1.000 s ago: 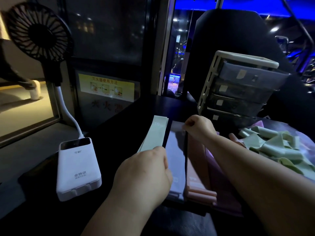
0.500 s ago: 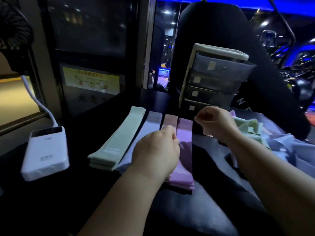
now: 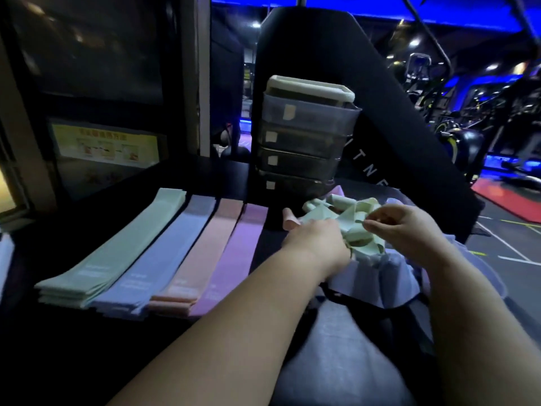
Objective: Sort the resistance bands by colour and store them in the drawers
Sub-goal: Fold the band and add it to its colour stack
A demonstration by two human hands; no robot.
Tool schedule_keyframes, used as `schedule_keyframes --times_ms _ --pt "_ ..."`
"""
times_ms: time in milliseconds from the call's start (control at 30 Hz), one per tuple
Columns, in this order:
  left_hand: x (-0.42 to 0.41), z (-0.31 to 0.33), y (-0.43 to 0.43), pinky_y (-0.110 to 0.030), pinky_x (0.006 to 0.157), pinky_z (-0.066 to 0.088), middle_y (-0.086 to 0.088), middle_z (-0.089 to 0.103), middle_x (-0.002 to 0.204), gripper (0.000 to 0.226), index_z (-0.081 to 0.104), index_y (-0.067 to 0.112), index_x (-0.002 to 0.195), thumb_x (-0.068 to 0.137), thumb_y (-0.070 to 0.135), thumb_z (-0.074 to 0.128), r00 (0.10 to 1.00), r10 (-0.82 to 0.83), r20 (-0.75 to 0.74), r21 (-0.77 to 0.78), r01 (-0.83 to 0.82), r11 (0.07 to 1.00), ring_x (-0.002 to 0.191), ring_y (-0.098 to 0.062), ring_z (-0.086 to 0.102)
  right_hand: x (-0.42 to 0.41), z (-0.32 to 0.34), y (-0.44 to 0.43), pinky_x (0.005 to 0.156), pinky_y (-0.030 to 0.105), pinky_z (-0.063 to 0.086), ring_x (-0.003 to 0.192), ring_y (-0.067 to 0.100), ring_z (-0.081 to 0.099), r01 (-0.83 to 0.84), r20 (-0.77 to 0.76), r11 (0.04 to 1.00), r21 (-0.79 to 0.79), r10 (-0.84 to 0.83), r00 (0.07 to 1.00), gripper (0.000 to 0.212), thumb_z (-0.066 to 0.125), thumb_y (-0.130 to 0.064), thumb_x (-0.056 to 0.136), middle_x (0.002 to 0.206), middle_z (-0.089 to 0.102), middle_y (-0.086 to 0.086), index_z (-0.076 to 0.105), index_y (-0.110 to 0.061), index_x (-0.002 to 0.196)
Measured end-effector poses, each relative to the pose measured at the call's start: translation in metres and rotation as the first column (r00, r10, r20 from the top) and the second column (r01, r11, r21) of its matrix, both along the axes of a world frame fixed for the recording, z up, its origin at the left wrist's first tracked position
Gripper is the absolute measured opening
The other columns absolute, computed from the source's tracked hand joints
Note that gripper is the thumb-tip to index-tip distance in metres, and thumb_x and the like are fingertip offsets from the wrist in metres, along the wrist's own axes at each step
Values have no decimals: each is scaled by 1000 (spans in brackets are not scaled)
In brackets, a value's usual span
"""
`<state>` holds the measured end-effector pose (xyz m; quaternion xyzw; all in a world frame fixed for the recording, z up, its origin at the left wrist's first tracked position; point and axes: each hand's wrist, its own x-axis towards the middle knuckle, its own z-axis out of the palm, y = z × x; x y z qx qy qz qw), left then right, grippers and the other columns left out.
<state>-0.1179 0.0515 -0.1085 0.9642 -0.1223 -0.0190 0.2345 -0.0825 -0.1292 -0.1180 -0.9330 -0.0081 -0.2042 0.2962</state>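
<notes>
Dark counter (image 3: 73,332). Drawer tower (image 3: 304,136) at far centre, four tiers. To its near left, four flat stacks lie side by side: green stack (image 3: 117,253), blue stack (image 3: 164,256), pink stack (image 3: 205,250), purple stack (image 3: 237,253). Tangled green bands (image 3: 336,212) are heaped just near-right of the tower. Left grip (image 3: 316,244) is curled into the tangle, holding green bands. Right grip (image 3: 407,230) pinches a green edge.

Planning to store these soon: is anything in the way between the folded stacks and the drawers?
Nothing visible lies on the table between the stacks and the drawer unit, but the drawers look shut.
</notes>
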Motion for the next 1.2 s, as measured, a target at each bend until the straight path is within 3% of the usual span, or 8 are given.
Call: schedule_keyframes --times_ms 100,200,333,467,600,867,1133,1200 --pt "15 -12 -10 -48 109 35 -12 54 123 20 57 21 109 91 28 54 996 42 81 -108 -33 994 139 -35 27 0 0 -12 55 15 40 65 7 58 -13 -88 1000 -13 12 996 12 79 -31 79 71 68 -7 72 -20 80" --pt "22 -31 -10 -41 90 49 -3 49 122 10 54 23 96 90 30 59 981 119 152 -267 -75 961 129 -33 42 0 0 -18 51 16 40 63 6 57 -28 -201 999 -46 19 979 10 77 -32 80 74 69 -6 72 -23 81" --pt "30 -42 -8 -43 93 48 -1 48 124 31 49 22 117 90 33 60 984 123 127 -344 -73 936 116 -28 53 3 -2 -19 66 28 50 65 14 59 -17 -264 997 -79 -5 964 11 77 -28 78 81 72 7 73 -17 79" --pt "36 -49 -10 -37 96 47 3 63 114 23 56 29 116 94 33 54 996 87 -25 -371 -90 924 109 -23 58 1 -4 -19 58 19 38 70 6 57 60 -270 983 -172 -105 957 30 77 -43 76 81 65 -7 65 -25 97" --pt "36 -52 -10 -36 93 49 5 67 108 10 62 32 99 94 35 54 996 85 4 -385 -76 920 105 -21 60 5 -10 -14 65 27 44 78 12 58 122 -238 980 -157 -158 958 44 77 -49 74 82 53 -14 57 -26 106" --pt "38 -57 -11 -37 90 50 7 65 101 12 61 32 87 93 39 53 997 67 26 -407 -51 912 102 -21 60 18 -21 -2 64 28 39 82 17 50 178 -119 947 -267 -215 969 29 69 -44 82 91 55 -1 65 -17 92" --pt "39 -56 -11 -36 91 49 17 51 92 14 62 25 97 92 37 61 988 107 109 -537 -32 843 104 -23 59 19 -13 4 74 29 42 90 14 57 23 96 1000 -12 -22 995 6 68 -29 87 93 58 -2 67 -24 83" --pt "40 -55 -12 -31 91 48 12 51 105 18 61 22 102 92 36 61 985 112 130 -600 -12 800 107 -22 58 16 -10 6 76 27 44 92 14 61 -77 134 989 129 59 989 13 69 -26 86 97 59 0 61 -31 78"
